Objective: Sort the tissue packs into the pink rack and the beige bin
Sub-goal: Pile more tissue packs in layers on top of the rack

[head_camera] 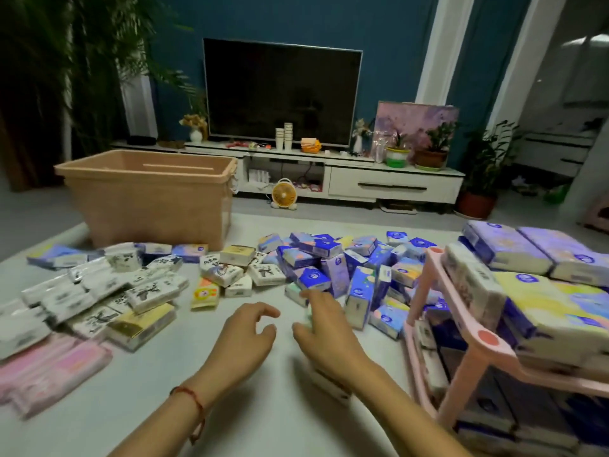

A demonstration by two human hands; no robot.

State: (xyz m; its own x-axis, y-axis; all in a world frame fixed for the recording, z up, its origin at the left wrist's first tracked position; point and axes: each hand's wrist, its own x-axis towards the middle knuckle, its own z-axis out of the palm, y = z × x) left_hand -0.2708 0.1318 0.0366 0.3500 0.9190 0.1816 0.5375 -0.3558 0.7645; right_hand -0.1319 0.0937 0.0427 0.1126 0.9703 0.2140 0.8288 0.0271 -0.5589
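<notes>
We face a blue-walled living room with a dark television (283, 90), looking down on a pale counter (148, 407). The beige bin (151, 206) stands far left. The pink rack (468, 367) is at near right, with large packs (543, 311) on its top shelf. White tissue packs (99, 291) lie scattered left and blue tissue packs (333, 268) are heaped in the middle. Our left hand (245, 334) hovers with a released grip, fingers loosely curled on nothing. Our right hand (324, 328) reaches half open to the heap's near edge, fingertips at a pale pack (294, 293). Blur means we cannot tell whether its grip has closed.
</notes>
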